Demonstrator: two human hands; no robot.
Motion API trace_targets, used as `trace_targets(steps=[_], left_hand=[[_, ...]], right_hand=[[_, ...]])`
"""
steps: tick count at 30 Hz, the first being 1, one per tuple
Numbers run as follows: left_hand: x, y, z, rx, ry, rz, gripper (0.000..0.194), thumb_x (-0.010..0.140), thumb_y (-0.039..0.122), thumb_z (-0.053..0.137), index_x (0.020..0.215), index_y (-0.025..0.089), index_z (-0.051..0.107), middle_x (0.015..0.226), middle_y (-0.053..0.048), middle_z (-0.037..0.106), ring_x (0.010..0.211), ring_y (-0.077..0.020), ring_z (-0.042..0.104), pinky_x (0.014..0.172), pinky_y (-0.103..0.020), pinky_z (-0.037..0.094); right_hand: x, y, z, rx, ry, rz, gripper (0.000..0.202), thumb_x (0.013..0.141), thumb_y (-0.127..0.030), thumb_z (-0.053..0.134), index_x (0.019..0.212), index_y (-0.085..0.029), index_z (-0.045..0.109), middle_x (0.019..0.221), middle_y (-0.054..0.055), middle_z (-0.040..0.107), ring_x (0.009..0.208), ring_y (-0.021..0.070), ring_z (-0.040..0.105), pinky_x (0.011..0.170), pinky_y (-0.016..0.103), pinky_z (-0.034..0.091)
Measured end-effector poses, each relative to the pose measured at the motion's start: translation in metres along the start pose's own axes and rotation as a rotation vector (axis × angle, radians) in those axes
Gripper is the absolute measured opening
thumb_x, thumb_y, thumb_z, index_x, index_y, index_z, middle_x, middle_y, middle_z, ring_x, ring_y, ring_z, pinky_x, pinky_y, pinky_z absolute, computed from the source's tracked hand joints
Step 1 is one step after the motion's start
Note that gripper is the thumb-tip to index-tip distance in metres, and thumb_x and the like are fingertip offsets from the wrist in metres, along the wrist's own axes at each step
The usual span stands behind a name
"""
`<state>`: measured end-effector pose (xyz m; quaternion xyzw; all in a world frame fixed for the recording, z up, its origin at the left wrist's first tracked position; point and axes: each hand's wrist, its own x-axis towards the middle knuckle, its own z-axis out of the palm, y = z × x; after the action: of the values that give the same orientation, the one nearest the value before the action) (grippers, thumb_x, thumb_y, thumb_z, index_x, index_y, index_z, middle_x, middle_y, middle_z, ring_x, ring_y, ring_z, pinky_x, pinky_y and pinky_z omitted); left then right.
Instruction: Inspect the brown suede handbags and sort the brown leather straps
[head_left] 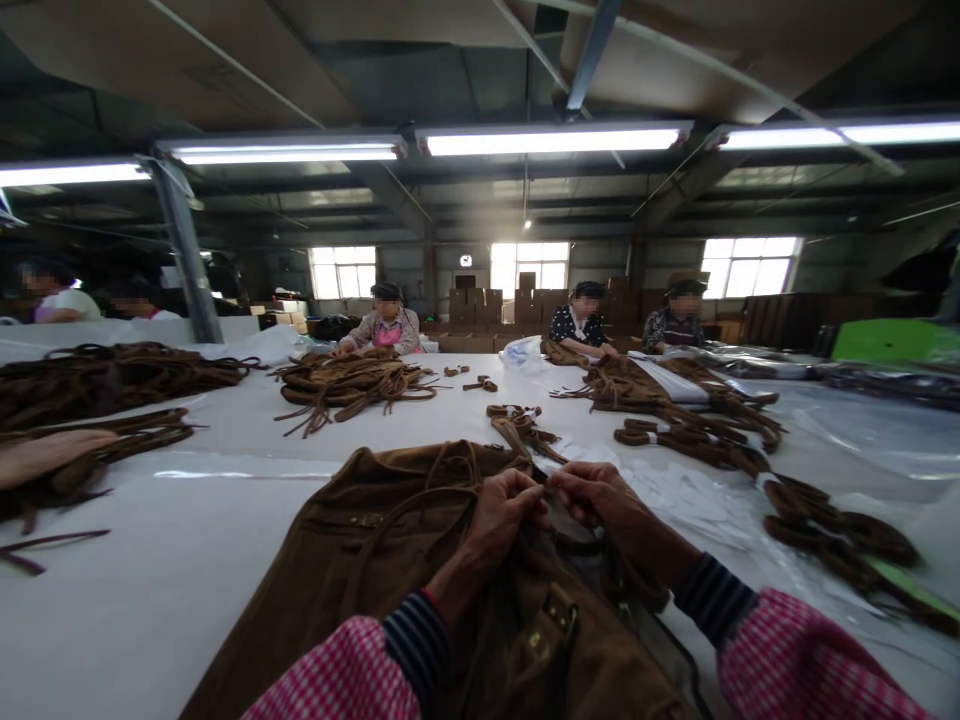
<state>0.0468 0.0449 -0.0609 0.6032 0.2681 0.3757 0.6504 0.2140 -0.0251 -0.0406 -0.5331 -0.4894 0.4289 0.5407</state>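
A large brown canvas article (300, 570) lies across the table right in front of me, with thin straps and brass fittings (538, 642) on it; whether it is a bag or an apron I cannot tell. Over its upper part, my left hand (504, 515) is closed in a pinch. Close beside it, nearly fingertip to fingertip, my right hand (600, 500) is also pinched closed. Whatever is between the fingers is too small and dark to make out. Dark straps hang below my right hand.
Brown strap bundles (645, 440) and white paper slips (675, 495) lie to the right. Heaps of brown goods (352, 385) spread over the white table (247, 500). At the left edge, another person's hand (52, 458) rests on brown pieces. Several co-workers (386, 325) are across the table.
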Motion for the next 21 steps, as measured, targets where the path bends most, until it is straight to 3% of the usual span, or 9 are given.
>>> trace_targets(steps=[4, 12, 21], left_hand=[[-0.001, 0.000, 0.003, 0.018, 0.012, 0.010, 0.045, 0.068, 0.052, 0.084, 0.079, 0.015, 0.059, 0.066, -0.003, 0.071, 0.052, -0.0172, 0.069, 0.047, -0.021, 0.047], [-0.002, -0.002, 0.005, 0.036, -0.032, 0.070, 0.026, 0.076, 0.036, 0.074, 0.082, 0.015, 0.060, 0.070, -0.004, 0.072, 0.057, -0.0169, 0.071, 0.054, -0.022, 0.052], [-0.004, -0.007, 0.004, 0.293, 0.007, 0.142, 0.006, 0.082, 0.021, 0.062, 0.078, 0.017, 0.060, 0.063, 0.000, 0.068, 0.055, -0.0177, 0.071, 0.049, -0.021, 0.046]], right_hand=[[-0.003, 0.000, 0.001, -0.056, -0.045, -0.001, 0.042, 0.082, -0.054, 0.073, 0.068, -0.015, 0.066, 0.050, -0.004, 0.053, 0.041, 0.0043, 0.037, 0.042, 0.020, 0.022], [0.001, 0.007, 0.003, -0.185, -0.006, 0.013, 0.041, 0.082, -0.053, 0.067, 0.065, -0.015, 0.066, 0.042, -0.003, 0.052, 0.036, 0.0055, 0.037, 0.042, 0.021, 0.025], [0.002, 0.012, 0.007, -0.269, 0.019, 0.034, 0.039, 0.077, -0.052, 0.067, 0.062, -0.017, 0.064, 0.041, -0.002, 0.052, 0.036, 0.0065, 0.038, 0.041, 0.022, 0.023]])
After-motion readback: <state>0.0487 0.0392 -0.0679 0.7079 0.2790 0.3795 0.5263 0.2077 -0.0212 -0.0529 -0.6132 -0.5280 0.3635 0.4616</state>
